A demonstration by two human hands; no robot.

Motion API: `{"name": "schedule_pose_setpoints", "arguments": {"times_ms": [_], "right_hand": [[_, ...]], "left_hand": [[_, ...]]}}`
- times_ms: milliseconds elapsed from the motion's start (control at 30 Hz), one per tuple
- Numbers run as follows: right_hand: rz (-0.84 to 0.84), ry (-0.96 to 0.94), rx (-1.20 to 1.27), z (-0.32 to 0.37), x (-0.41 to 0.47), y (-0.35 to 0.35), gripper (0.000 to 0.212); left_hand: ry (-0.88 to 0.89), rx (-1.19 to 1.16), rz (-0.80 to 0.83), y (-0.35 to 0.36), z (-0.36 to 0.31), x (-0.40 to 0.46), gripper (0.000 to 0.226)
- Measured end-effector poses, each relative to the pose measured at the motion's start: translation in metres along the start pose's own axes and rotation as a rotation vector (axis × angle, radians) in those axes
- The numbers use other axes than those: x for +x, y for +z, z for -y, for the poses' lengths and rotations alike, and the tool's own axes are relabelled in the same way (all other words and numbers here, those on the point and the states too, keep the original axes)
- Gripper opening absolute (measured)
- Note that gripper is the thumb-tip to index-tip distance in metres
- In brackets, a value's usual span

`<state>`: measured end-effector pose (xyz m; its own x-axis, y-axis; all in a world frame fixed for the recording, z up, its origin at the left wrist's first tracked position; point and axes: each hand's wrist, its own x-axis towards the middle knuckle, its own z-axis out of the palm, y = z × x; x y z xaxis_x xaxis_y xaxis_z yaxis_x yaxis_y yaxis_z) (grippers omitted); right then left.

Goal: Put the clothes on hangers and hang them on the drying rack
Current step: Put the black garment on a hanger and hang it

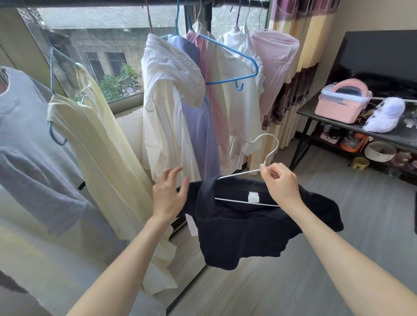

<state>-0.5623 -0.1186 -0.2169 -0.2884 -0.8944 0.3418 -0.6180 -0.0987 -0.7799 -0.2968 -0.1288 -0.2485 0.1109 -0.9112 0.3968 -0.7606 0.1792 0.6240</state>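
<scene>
black shirt on a white hanger, held below the rail

below the drying rack [225,2], near the middle of my view, my right hand [279,182] pinches the neck of the white hanger [267,155] just under its hook, thumb and fingers curled round the wire. the black shirt [259,227] is threaded on that hanger and hangs in the air in front of me, collar up, a white label showing inside the neck. my left hand [168,196] is spread wide, fingers straight, holding nothing; its fingertips lie at the shirt's left shoulder, though i can't quite tell whether they touch the cloth.

on the black table [316,111] at the right stands a pink box [338,108] with a clear lid; what is in it is blurred. just beside it lies a white bundle [385,117]. the shelf under the table holds a round bowl [380,151] and other small items too dim to name.

along the rail hang a grey t-shirt [29,144], a pale yellow garment [97,144], a white shirt [167,94], a lilac garment [196,126], a bare blue hanger [232,65] and a pink top [275,58], crowded together towards the curtain [295,74]. a gap of rail shows between the yellow garment and the white shirt, in front of the window [101,51]. open grey floor [338,259] lies to my right.
</scene>
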Motion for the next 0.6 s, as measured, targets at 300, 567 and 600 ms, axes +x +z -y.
{"name": "schedule_pose_setpoints", "arguments": {"times_ms": [300, 567, 600], "right_hand": [[0.634, 0.148, 0.026, 0.048, 0.002, 0.015, 0.026], [0.856, 0.019, 0.163, 0.156, 0.027, 0.059, 0.023], [0.853, -0.043, 0.183, 0.182, 0.037, 0.062, 0.022]], "left_hand": [[-0.017, 0.595, 0.644, 0.005, -0.011, 0.016, 0.063], [0.003, 0.967, 0.508, -0.104, -0.041, 0.083, 0.036], [0.045, 0.985, 0.416, -0.126, -0.049, 0.093, 0.035]]}}
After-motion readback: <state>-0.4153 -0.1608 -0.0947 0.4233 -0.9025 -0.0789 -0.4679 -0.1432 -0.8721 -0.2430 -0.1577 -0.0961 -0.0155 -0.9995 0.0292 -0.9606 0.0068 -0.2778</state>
